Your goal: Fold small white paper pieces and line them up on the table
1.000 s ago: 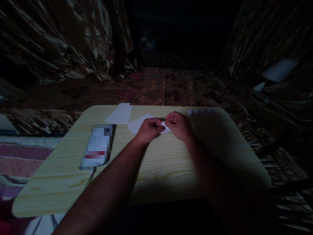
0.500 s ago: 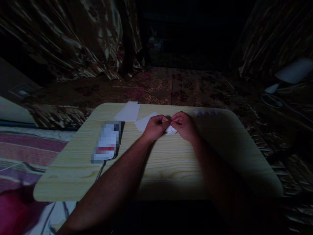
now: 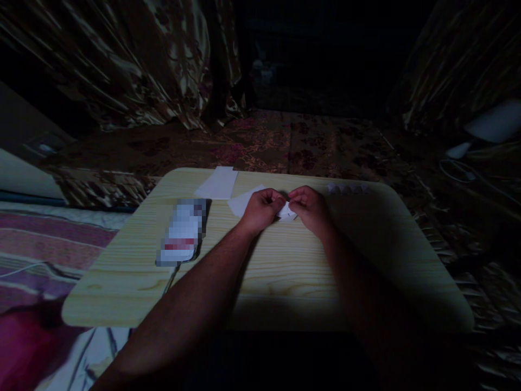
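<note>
My left hand (image 3: 260,209) and my right hand (image 3: 310,209) meet near the far middle of a light wooden table (image 3: 285,271). Both pinch a small folded piece of white paper (image 3: 287,213) between their fingertips, just above the tabletop. A white paper sheet (image 3: 242,202) lies flat behind my left hand. Another white sheet (image 3: 217,183) lies at the table's far edge. The light is very dim.
A blurred-out rectangular object (image 3: 182,232) lies on the table's left part, with a cable running off the near edge. Several small white folded pieces (image 3: 348,188) sit in a row at the far right. Patterned cloth (image 3: 260,138) surrounds the table; a striped mat (image 3: 44,244) lies left.
My hands stay together on the small paper, with only slight finger movement. The view has shifted a little, so the table sits further right in the picture.
</note>
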Action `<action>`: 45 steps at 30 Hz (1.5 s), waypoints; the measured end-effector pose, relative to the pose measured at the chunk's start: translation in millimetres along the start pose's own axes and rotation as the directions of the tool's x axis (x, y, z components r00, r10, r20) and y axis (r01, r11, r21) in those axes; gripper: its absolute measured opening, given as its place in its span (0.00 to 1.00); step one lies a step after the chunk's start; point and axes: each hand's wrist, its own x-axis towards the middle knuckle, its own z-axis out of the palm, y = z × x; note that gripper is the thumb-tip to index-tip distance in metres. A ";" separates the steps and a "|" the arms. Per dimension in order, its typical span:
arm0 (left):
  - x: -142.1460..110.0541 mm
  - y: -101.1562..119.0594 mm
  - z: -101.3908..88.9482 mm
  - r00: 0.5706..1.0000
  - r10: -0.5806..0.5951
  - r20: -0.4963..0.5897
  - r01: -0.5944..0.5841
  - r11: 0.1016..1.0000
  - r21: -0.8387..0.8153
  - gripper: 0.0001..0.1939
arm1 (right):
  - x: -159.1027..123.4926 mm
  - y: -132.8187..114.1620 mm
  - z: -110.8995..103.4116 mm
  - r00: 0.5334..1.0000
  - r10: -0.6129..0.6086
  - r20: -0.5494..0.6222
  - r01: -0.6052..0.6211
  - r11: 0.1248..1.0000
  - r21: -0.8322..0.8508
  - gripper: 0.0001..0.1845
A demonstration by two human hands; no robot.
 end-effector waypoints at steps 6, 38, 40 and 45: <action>-0.9 0.0 2.4 1.000 0.005 -0.016 -0.005 1.000 0.007 0.12 | 0.8 2.4 -0.1 0.999 -0.030 0.009 0.031 1.000 -0.008 0.11; -0.8 -5.2 2.5 0.993 0.101 -0.060 -0.092 0.986 0.137 0.12 | -2.5 0.7 4.5 0.997 0.025 0.071 -0.020 0.998 -0.066 0.17; -0.4 -6.4 2.3 0.993 0.101 -0.060 -0.092 0.986 0.138 0.13 | -2.2 0.0 4.1 0.997 0.021 0.070 -0.015 0.997 -0.078 0.17; 0.3 -7.1 2.4 0.994 0.090 -0.065 -0.082 0.990 0.118 0.13 | -1.5 -1.2 3.7 0.997 0.051 0.050 -0.049 0.997 -0.052 0.18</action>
